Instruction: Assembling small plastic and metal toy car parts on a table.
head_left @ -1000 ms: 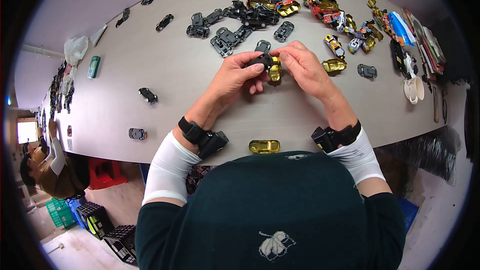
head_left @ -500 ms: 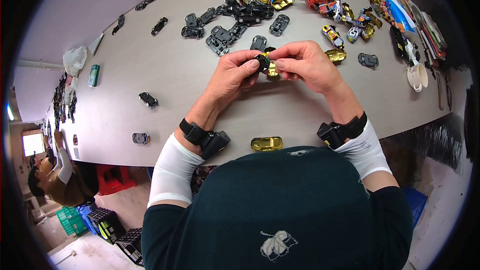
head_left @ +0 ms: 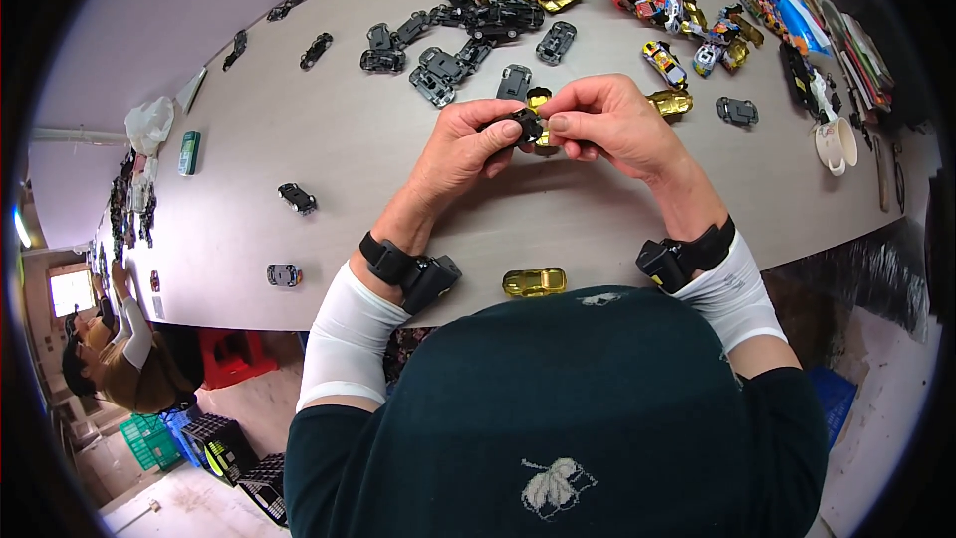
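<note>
Left hand [head_left: 466, 144], centre of frame: narrow, a black toy-car chassis [head_left: 528, 127] pinched between thumb and fingers. Right hand [head_left: 605, 132], just right of it: thumb and fingertips drawn close together at the chassis's edge; whether they gripped a part could not be told. Gold toy-car body [head_left: 539, 100]: directly behind the chassis, partly hidden; whether held or resting on the desk [head_left: 398, 154] was unclear. Second gold car [head_left: 535, 282]: lower centre, near the desk's edge. Black and grey chassis pile [head_left: 503, 20]: upper centre. Printed toy car [head_left: 664, 64]: upper right. White mug [head_left: 829, 146]: far right.
</note>
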{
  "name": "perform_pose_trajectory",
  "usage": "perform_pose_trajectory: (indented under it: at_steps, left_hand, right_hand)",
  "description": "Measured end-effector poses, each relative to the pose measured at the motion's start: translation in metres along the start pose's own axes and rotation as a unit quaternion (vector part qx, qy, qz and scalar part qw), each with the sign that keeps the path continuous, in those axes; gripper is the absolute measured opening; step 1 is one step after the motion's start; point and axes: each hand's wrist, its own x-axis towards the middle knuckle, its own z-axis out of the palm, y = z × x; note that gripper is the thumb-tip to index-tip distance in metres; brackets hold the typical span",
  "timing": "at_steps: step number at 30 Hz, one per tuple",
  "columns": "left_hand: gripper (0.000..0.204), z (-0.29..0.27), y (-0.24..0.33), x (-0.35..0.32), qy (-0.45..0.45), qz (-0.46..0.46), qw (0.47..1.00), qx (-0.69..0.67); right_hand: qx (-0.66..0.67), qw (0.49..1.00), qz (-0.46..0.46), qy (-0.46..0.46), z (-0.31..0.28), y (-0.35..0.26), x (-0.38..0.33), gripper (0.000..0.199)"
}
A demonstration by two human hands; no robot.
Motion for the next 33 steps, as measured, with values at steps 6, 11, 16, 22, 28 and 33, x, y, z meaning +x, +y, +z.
perform_pose_trajectory:
  at_steps: [6,11,16,22,28,33]
  left_hand:
    - [0.025,0.01,-0.001,-0.002,0.026,-0.002,0.998,0.05]
    - [0.022,0.017,-0.004,0.001,0.077,-0.014,0.989,0.124]
    - [0.023,0.012,-0.003,0.004,0.052,-0.016,0.998,-0.01]
    - [0.023,0.008,-0.002,0.002,0.047,-0.028,0.998,0.004]
    - [0.021,0.018,-0.004,0.0,0.089,-0.024,0.994,0.063]
    - [0.02,0.021,-0.001,0.001,0.116,-0.046,0.985,0.116]
  right_hand:
    - [-0.105,0.993,-0.043,0.027,0.001,0.009,0.005,0.007]
    - [-0.342,0.923,-0.148,0.095,0.002,0.016,0.011,0.008]
    - [-0.069,0.997,-0.019,0.006,-0.011,0.002,0.006,0.015]
    - [-0.099,0.995,-0.017,0.018,-0.007,0.007,0.008,0.014]
    - [-0.257,0.957,-0.113,0.071,-0.001,0.024,0.014,0.011]
    - [-0.443,0.852,-0.246,0.131,0.0,0.033,0.02,0.011]
